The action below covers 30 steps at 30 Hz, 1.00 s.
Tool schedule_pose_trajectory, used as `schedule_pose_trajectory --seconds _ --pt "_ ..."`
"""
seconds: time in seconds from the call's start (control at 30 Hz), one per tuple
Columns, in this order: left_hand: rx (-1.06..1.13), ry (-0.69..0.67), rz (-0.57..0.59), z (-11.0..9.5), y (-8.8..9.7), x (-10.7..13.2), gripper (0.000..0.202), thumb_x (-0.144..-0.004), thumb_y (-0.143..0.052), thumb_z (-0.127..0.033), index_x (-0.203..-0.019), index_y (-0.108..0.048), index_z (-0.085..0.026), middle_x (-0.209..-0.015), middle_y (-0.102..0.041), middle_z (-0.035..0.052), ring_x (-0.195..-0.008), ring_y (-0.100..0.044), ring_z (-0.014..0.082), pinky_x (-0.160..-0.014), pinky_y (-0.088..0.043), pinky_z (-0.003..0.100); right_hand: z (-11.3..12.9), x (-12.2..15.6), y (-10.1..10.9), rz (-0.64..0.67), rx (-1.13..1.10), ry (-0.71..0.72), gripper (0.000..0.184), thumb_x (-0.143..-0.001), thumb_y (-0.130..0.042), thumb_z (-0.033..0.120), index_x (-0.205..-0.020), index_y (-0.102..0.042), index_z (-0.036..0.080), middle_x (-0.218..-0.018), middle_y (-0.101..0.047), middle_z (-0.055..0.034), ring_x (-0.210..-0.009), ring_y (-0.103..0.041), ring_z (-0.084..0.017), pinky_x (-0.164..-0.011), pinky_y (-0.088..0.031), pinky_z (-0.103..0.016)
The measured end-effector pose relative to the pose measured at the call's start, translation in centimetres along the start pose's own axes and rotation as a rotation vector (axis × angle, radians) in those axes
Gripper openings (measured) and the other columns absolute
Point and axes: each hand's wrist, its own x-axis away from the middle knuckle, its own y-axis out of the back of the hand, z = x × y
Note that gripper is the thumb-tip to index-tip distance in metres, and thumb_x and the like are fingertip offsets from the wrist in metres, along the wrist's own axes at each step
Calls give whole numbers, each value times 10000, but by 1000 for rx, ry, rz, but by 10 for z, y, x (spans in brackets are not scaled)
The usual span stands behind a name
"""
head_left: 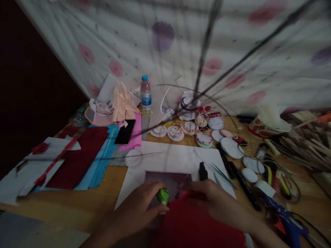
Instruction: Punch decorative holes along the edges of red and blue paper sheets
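Head view: red cloth (196, 225) cut off below; right hand (208, 194) blurred.

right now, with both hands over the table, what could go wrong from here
The red cloth at the right hand might shift or crease. The tweezers lie close beyond that hand and could prick it. The small green object might slip from the left hand.
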Motion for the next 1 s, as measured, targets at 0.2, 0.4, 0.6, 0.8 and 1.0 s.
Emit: schedule_pose_trajectory --seconds 0.2,0.4,0.6,0.8,1.0 --pt "-217 -203 47 3 6 1 488 -772 -484 75 -1143 -569 -231 -1204 -596 35 -1122 -528 203 -956 -396 311 -4 32 2 -61 -2 -93 183 -831 -526 161 -839 -688 244 -804 -710 5 -795 -639 -194 -706 -451 -250" --pt "-144 -163 -64 16 0 -4 377 -783 -658 -63 -1107 -559 -229 -1175 -583 39 -1124 -528 209 -973 -409 324 -16 54 0 -67 -77 -150 173 -881 -519 265 -848 -689 262 -797 -716 8 -750 -657 -191 -641 -478 -245" --pt "-92 -175 -161 25 -2 -3 361 -810 -666 -121 -1133 -564 -245 -1197 -586 44 -1135 -531 208 -988 -409 336 -21 60 5 -138 -106 -81 165 -890 -521 295 -868 -684 279 -838 -727 3 -769 -669 -182 -656 -496 -244" --pt "13 -256 -130 28 -4 -1 486 -878 -566 -76 -1273 -498 -351 -1237 -595 -15 -1156 -530 147 -1000 -393 263 -22 69 1 -221 -101 11 201 -833 -533 192 -890 -692 302 -857 -727 -2 -788 -673 -193 -655 -510 -257" --pt "78 -214 -153 27 -8 2 597 -874 -565 -92 -1351 -408 -415 -1240 -603 -27 -1131 -552 157 -963 -407 265 -8 61 -22 -346 -111 176 219 -791 -531 115 -827 -685 266 -738 -727 2 -643 -683 -151 -569 -515 -183"
